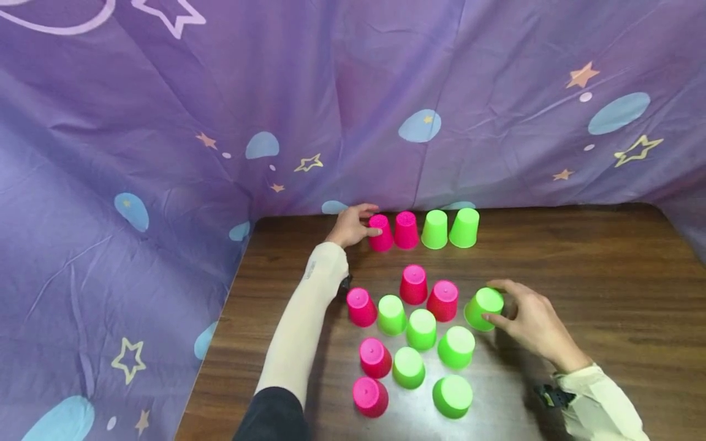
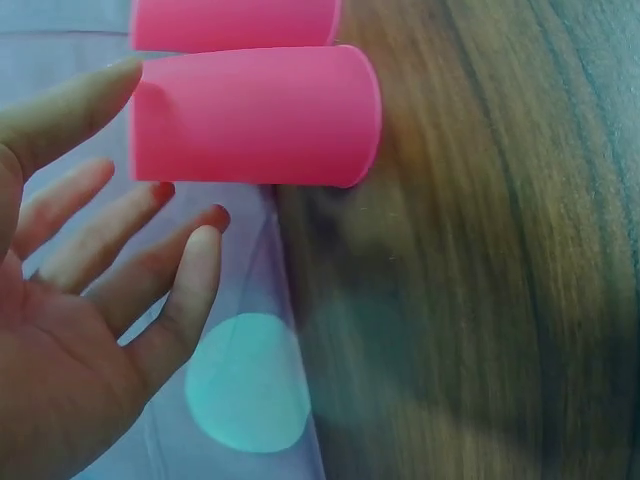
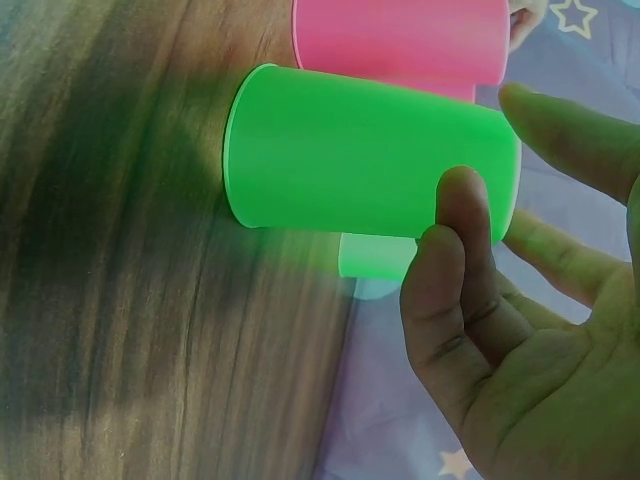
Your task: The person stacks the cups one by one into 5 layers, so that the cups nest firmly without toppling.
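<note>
Upper centre: left hand (image 1: 350, 227), released, fingers loose beside pink cup (image 1: 383, 241). Right of centre: right hand (image 1: 532, 318), grasping green cup (image 1: 484, 306).

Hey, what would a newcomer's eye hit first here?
Probably the bright pink cups and green cups, standing upside down across the brown table. Behind them hangs a purple, star-printed cloth. Next comes the right hand, holding a green cup at the near group's right edge.
</note>
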Available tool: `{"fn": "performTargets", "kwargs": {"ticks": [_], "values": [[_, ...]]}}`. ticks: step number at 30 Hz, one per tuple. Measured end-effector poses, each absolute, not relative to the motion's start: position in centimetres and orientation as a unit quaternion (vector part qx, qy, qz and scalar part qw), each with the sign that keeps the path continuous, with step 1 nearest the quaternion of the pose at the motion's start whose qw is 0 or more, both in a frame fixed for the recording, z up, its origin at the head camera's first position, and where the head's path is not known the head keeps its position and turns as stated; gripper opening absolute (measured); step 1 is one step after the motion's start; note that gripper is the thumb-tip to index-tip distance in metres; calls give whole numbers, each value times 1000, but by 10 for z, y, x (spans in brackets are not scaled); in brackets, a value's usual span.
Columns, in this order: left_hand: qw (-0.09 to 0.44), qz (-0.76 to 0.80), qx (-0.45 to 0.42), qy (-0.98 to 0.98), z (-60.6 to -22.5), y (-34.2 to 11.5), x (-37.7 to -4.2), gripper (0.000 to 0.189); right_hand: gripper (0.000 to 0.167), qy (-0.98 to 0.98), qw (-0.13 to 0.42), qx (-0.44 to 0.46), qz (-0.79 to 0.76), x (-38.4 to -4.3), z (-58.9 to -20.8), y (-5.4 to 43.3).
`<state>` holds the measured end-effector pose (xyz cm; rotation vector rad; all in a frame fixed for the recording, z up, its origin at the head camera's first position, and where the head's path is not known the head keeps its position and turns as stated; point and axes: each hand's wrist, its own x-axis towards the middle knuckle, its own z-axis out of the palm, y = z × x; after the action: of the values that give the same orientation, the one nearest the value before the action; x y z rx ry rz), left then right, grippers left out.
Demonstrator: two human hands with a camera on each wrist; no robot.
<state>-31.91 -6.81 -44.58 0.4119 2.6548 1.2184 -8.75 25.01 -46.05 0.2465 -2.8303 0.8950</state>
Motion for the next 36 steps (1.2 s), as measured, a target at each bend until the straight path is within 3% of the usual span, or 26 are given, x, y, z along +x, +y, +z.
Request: {"fn": "performTargets", "kwargs": {"ticks": [10, 18, 22, 30, 36], "values": [[6, 514, 117, 850, -427, -103, -282, 39, 55, -947, 76, 77, 301, -89, -463, 251], [0, 522, 154, 839, -431, -120, -238, 28, 54, -947, 65, 66, 307, -89, -465, 253], [18, 522, 174, 835, -439, -127, -221, 27, 54, -946, 56, 64, 313, -89, -466, 254], [125, 512, 225, 820, -452, -145, -194, 36, 52, -942, 55, 71, 323, -90, -469, 253], [171, 506, 242, 810, -463, -156, -182, 46, 52, -941, 68, 77, 322, -92, -470, 254]]}}
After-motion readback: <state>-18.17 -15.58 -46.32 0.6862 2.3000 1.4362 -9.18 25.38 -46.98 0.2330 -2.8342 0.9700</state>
